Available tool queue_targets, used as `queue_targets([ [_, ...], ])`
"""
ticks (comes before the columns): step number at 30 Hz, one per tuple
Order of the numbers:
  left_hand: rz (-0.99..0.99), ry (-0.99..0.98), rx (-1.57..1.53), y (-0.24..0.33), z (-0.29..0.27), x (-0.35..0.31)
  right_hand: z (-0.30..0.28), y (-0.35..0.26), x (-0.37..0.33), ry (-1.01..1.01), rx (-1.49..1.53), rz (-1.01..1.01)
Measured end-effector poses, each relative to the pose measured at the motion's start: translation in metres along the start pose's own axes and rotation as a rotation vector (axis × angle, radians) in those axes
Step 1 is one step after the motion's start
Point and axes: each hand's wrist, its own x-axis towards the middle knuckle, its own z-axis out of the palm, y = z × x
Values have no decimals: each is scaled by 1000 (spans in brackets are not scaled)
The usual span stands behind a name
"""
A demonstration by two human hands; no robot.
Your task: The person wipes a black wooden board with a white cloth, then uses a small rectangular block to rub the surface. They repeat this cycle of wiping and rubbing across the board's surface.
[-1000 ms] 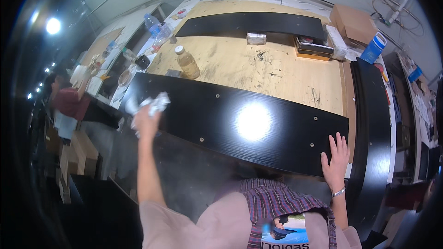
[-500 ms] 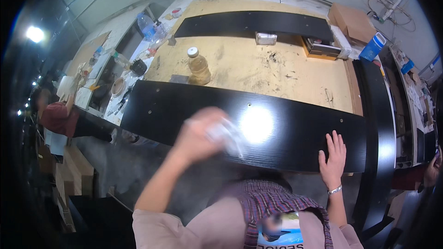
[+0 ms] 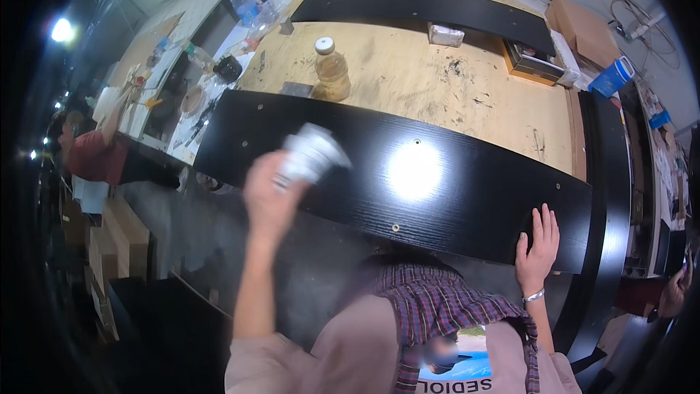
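Note:
A long glossy black board [image 3: 350, 168] with small brass-coloured inserts lies across the near side of the table. My left hand [image 3: 271, 193] is closed round a crumpled white cloth [image 3: 313, 155], held over the board's left part. Motion blurs the cloth, so I cannot tell whether it touches the surface. Toward the right end, my right hand [image 3: 538, 246] rests flat on the board near its front edge, fingers stretched out and holding nothing. A bottle with a white cap [image 3: 332, 69], holding yellowish liquid, stands just behind the board, beside a small grey block [image 3: 297, 90].
Another black board [image 3: 423, 13] lies at the back, near a wrapped white block [image 3: 445, 34] and a shallow box [image 3: 532, 66]. Dark boards [image 3: 607, 175] line the right side. A cardboard box [image 3: 580, 29] and blue container [image 3: 611, 76] stand beyond. A co-worker [image 3: 98, 153] is at left.
My left hand has swept the cloth left and away from me along the board. The whole view has shifted slightly. My right hand stays flat at the same end.

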Motion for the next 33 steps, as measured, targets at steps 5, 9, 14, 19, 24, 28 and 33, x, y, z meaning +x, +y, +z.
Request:
queue_targets([
  [5, 222, 126, 512, 7, 30, -40, 3, -1, 0, 34, 23, -55],
  [9, 534, -138, 259, 75, 93, -98, 3, -2, -4, 73, 60, -120],
  [14, 249, 1, 180, 56, 55, -48, -2, -5, -11, 66, 75, -202],
  [19, 225, -46, 352, 69, 80, -53, 7, -5, -29, 45, 44, -268],
  [24, 563, -303, 110, 137, 146, -96, 0, -1, -28, -37, 117, -333],
  [28, 531, -331, -48, 134, 147, -82, -7, 4, -27, -56, 133, -385],
  [33, 323, -191, 9, 115, 130, -53, 0, 9, -26, 132, 146, -486],
])
